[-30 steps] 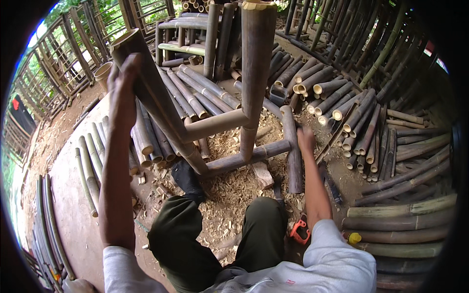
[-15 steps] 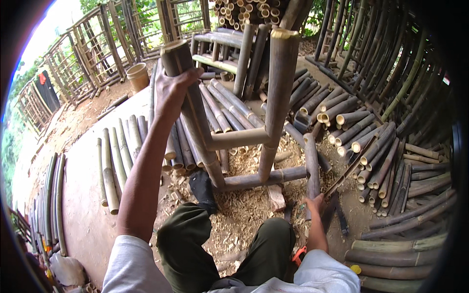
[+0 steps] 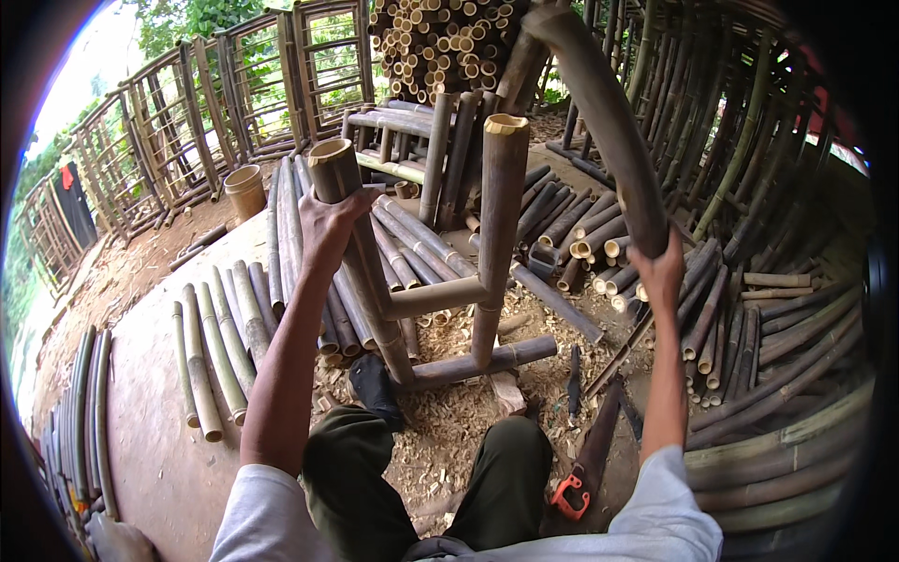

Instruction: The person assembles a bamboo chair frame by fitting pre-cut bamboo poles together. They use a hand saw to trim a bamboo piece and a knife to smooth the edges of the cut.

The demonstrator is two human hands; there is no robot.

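Observation:
A bamboo frame stands before my knees: two thick upright poles, a crossbar between them and a dark bamboo base pole lying across the floor. My left hand is wrapped round the left upright just below its cut top. Raised at the right, my right hand grips the lower end of a dark bamboo pole, whose far end leans up and left, above the frame's right upright. The held pole touches nothing that I can make out. My foot in a dark shoe is beside the frame's base.
A handsaw with an orange handle lies by my right knee, a wood block under the base pole. Cut bamboo lies stacked right and left. Wood shavings cover the floor. A bucket stands far left.
My right hand has lifted the dark bamboo pole from beside the base's right end to high on the right. The saw by my knee is now uncovered. My left hand keeps its hold.

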